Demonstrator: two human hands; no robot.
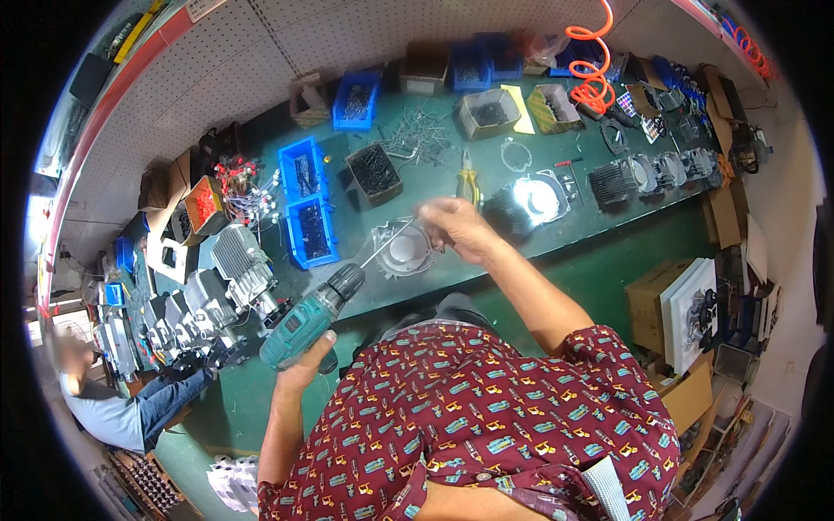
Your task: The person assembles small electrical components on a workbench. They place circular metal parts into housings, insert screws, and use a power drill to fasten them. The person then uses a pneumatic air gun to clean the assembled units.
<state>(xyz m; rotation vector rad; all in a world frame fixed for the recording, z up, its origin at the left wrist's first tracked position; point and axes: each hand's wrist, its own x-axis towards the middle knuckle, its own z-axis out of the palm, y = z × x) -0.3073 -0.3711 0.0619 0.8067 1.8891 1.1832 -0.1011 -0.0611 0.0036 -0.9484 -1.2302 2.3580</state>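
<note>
My left hand (306,360) is wrapped round the handle of a green and black cordless drill (304,325). From its chuck a long thin bit (387,240) points up and to the right. My right hand (460,228) is held by the far end of the bit, fingers curled together; whatever they pinch is too small to make out. Below the bit, a round-centred grey metal casting (405,251) lies on the green bench top (452,271), just left of my right hand. Yellow-handled pliers (469,184) lie just beyond that hand.
Blue bins (311,232) and a cardboard box (374,174) of dark screws stand beyond the casting. Loose screws (417,137) are scattered farther back. Finned housings (532,203) line the right, motor units (239,260) the left. An orange coiled hose (592,74) hangs down. Another person (113,412) sits far left.
</note>
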